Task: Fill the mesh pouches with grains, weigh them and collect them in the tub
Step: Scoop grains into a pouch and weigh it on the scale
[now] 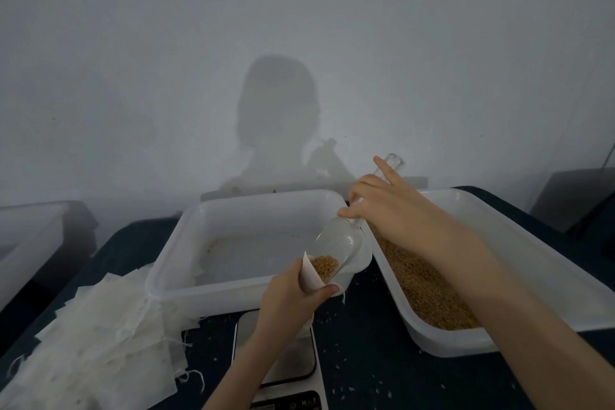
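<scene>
My left hand (289, 293) holds a white mesh pouch (311, 276) with its mouth held open, above the scale (283, 356). My right hand (382, 206) grips the handle of a clear plastic scoop (342, 241), tilted down so its lip sits in the pouch mouth. Brown grains (326, 267) lie at the scoop's lower end, inside the pouch opening. The white tub (173, 263) behind the pouch has nothing in it but faint residue. A second white tub (499, 216) on the right holds the grain supply (422, 289).
A pile of flat unfilled mesh pouches (100, 336) with loose strings lies at the left on the dark table (366, 359). Stray grains dot the table. Another white container (26, 236) stands at the far left. A wall rises close behind the tubs.
</scene>
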